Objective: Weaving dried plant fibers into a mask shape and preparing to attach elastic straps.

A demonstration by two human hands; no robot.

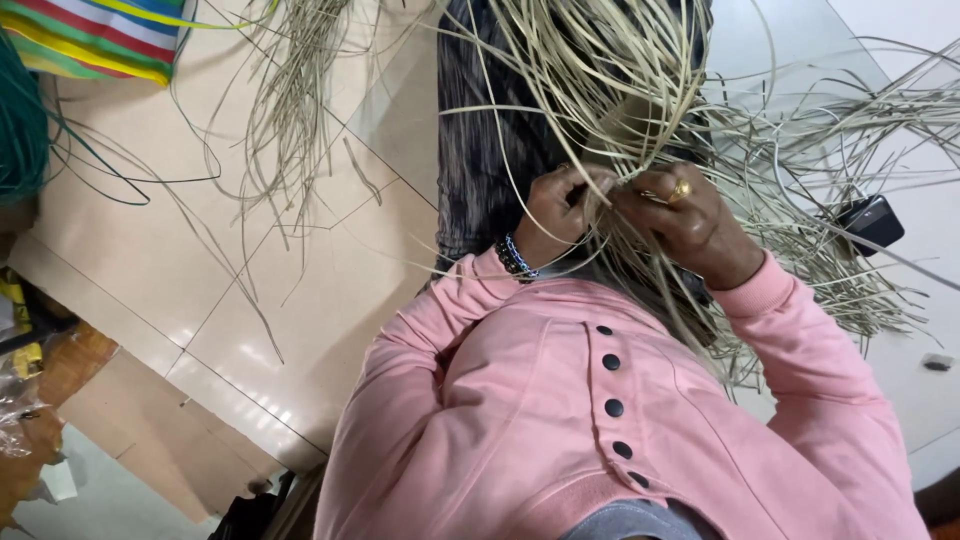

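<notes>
Pink sweater (600, 420) with a row of dark buttons fills the near foreground; that is your own chest, and it hides your lap and whatever rests there.

Your left hand (560, 210), with a beaded bracelet (515, 258) at the wrist, is closed in a pinch on pale cane strands (620, 110) at the base of the bundle. Your right hand (690, 225), wearing a gold ring (680, 189), is curled shut on the same strands just beside the left; the fingertips of both are buried in the fibres, so the exact grip is hard to make out.

The strands fan upward and outward from your hands, across a dark streaked cloth (480, 140) and over the pale floor (200, 260) at right. A looser bunch (290, 110) lies apart at upper left.

Packages and labels: a striped woven bag (95, 35), red, green, yellow and blue, sits at the top left corner, cut off by the frame. A coil of green cord (20, 130) is cut off at the left edge. Crumpled clear and yellow wrapping (20, 380) lies at lower left, contents unreadable. A dark phone (872, 222) lies half under strands at right. A small grey object (937, 362) at the right edge cannot be identified.
</notes>
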